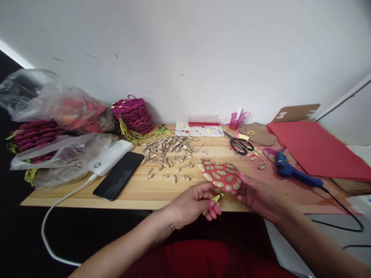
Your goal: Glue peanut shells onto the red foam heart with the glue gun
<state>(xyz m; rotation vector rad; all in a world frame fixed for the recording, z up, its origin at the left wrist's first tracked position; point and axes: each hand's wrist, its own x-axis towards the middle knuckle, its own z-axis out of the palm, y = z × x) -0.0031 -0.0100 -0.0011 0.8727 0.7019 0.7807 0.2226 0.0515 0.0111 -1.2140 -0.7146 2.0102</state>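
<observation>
A red rounded piece covered with peanut shells is held up over the table's front edge. My right hand is closed on its right side, thumb on top and fingers beneath. My left hand is closed just in front of its lower left edge, thumb and fingers pinching a small yellow-green tassel. Whether the tassel is tied to the red piece I cannot tell. Loose peanut shells lie in a pile beyond my hands, with several more scattered nearer.
Black-handled scissors, a blue glue gun with its cord and red sheets lie at the right. A black phone, a white power bank, plastic bags and a stack of purple braided pieces occupy the left.
</observation>
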